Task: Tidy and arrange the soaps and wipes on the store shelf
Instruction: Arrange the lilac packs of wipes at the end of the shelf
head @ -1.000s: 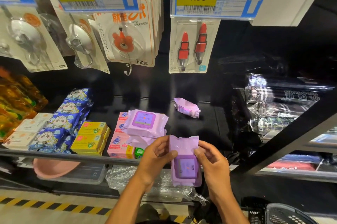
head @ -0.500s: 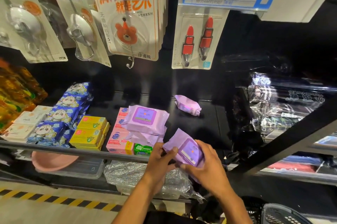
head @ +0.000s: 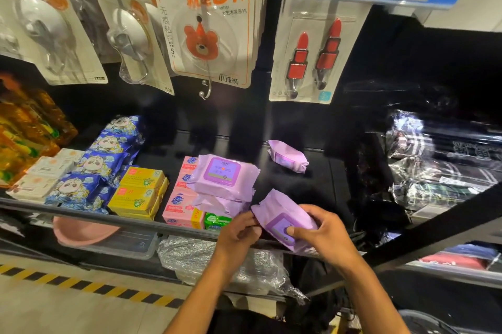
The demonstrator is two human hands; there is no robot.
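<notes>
Holding a purple wipes pack (head: 282, 221) just right of the wipes stack (head: 222, 184), at the shelf edge (head: 81, 211). Left hand (head: 239, 236) pinches its corner; right hand (head: 323, 236) grips it, thumb on lid. Suggest laying it flat, lid up, squared beside the stack.

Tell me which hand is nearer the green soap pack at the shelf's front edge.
Left. The left hand sits just right of the green soap pack, nearly touching; the right hand is farther right, across the held wipes pack.
</notes>
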